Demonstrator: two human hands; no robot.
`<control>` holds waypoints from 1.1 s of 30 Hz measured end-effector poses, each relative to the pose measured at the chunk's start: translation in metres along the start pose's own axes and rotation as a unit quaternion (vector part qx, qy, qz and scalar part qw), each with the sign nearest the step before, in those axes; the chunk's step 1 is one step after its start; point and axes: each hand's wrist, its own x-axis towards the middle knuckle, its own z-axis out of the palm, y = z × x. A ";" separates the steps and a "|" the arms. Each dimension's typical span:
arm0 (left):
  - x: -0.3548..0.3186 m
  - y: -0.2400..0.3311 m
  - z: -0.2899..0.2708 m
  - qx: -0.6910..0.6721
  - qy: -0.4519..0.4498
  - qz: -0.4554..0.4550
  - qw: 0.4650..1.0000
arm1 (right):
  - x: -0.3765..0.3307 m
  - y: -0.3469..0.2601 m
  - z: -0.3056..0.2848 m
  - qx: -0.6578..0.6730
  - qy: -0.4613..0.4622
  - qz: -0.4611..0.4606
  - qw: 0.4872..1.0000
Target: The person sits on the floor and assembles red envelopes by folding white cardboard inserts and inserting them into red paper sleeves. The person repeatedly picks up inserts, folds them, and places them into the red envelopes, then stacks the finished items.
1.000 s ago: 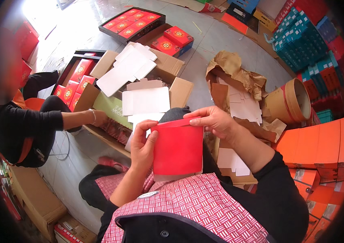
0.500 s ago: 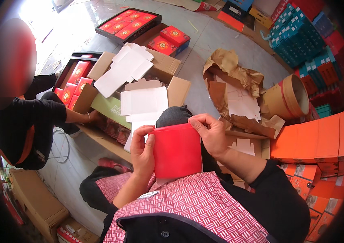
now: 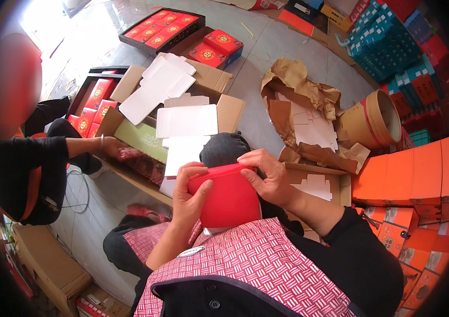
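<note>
A glossy red cardboard piece (image 3: pixel 229 198), apparently a small folding box with a white underside at its lower edge, is held up over my lap. My left hand (image 3: pixel 186 193) grips its upper left corner, thumb on the near face and fingers over the top. My right hand (image 3: pixel 264 174) pinches the upper right corner the same way. Between the two hands the red card bows outward, and its top edge is bent. White flat box blanks (image 3: pixel 187 120) lie on an open carton just beyond my knee.
At the left, a co-worker's hand (image 3: pixel 112 148) reaches into the carton beside a green box (image 3: pixel 142 140). Trays of red boxes (image 3: pixel 163 26) sit farther off. Crumpled brown paper (image 3: pixel 293 79), a round brown tub (image 3: pixel 369 124) and stacked orange boxes (image 3: pixel 409 171) stand to the right.
My fingers have moved inward along the red card's top edge, and the card has gone from nearly flat to bowed. The co-worker's hand has shifted slightly within the carton.
</note>
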 end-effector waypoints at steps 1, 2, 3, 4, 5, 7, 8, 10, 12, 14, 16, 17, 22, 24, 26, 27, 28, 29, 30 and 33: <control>0.000 -0.001 -0.001 -0.008 0.004 -0.005 1.000 | 0.000 0.000 0.001 -0.006 0.008 -0.007 1.000; 0.001 -0.004 -0.002 -0.015 0.007 -0.011 1.000 | 0.001 -0.001 0.004 -0.011 0.016 -0.013 1.000; 0.001 -0.005 -0.003 -0.023 0.011 -0.016 1.000 | 0.001 -0.001 0.006 -0.017 0.024 -0.019 0.999; 0.001 -0.005 -0.002 -0.028 0.021 -0.009 0.999 | 0.000 -0.001 0.009 0.014 0.048 0.009 0.999; 0.001 -0.004 -0.001 -0.026 0.019 -0.003 0.999 | -0.003 -0.001 0.011 0.046 0.073 0.037 0.996; 0.001 -0.001 0.000 -0.019 0.013 0.010 1.000 | -0.006 0.001 0.014 0.085 0.091 0.063 0.990; 0.002 -0.001 -0.001 -0.019 0.009 0.014 1.000 | -0.008 0.003 0.015 0.093 0.085 0.061 0.990; 0.000 -0.002 -0.003 -0.020 0.003 0.020 1.000 | -0.009 0.005 0.012 0.100 0.055 0.056 0.992; 0.001 -0.003 -0.004 -0.027 0.000 0.008 1.000 | -0.004 0.008 0.007 0.101 0.014 0.046 0.994; 0.002 -0.002 -0.005 -0.032 -0.002 0.001 0.999 | 0.000 0.009 0.004 0.106 0.004 0.041 0.994; 0.006 -0.001 -0.006 -0.033 0.000 0.003 0.999 | 0.003 0.007 0.003 0.106 0.006 0.041 0.994; 0.007 -0.001 -0.007 -0.028 0.000 0.006 1.000 | 0.003 0.001 0.004 0.104 0.012 0.044 0.994; 0.008 -0.009 -0.005 -0.061 -0.010 -0.018 0.998 | -0.005 0.009 0.005 0.083 -0.015 0.039 0.996; 0.010 -0.003 -0.001 -0.037 -0.009 -0.021 0.999 | -0.005 0.014 0.003 0.076 -0.033 0.055 0.995; 0.012 -0.002 0.001 -0.045 0.004 -0.029 0.999 | -0.007 0.011 0.010 0.138 0.019 0.075 0.987; 0.012 -0.004 -0.001 -0.065 0.018 -0.035 0.997 | -0.009 0.009 0.013 0.169 0.045 0.083 0.981; 0.012 -0.005 -0.002 -0.084 0.032 -0.041 0.995 | -0.011 0.008 0.013 0.168 0.028 0.085 0.982; 0.013 -0.005 -0.002 -0.095 0.024 -0.041 0.994 | -0.013 0.005 0.012 0.167 0.010 0.086 0.982; 0.013 -0.004 -0.002 -0.107 0.018 -0.044 0.993 | -0.015 0.000 0.012 0.167 -0.011 0.089 0.982; 0.009 0.006 -0.003 -0.129 0.033 -0.067 0.989 | -0.001 -0.012 0.017 0.049 -0.068 0.045 0.996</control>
